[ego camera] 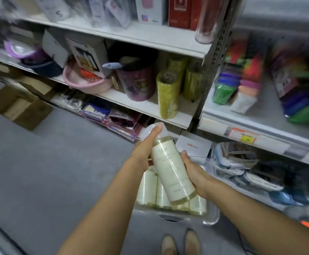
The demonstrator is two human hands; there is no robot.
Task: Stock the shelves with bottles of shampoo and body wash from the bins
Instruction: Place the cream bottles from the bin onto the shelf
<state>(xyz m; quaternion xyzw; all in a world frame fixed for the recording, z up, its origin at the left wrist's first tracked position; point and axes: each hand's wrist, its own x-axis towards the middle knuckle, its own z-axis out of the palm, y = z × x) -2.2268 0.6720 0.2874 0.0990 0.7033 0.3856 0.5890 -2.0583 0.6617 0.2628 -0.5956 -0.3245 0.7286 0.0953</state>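
1. Your left hand (143,151) grips the bottle (172,173) near its white cap, at the centre of the frame.
2. Your right hand (194,174) wraps around its lower body.
3. The bottle is tilted above the clear bin (211,216) of similar bottles, lower centre.
4. Green bottles (167,96) stand on the shelf (146,109) above.

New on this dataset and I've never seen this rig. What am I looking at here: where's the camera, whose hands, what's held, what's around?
There is no robot here. One wide-angle camera sits on a person's head and looks forward and down, so the two bare arms are theirs. The left hand holds the upper end of a pale bottle, with one finger on its white cap. The right hand grips its lower half. Below, a clear bin on the floor holds more bottles. Ahead, the shelf carries yellow-green bottles among mixed goods. The edges of the picture are blurred.
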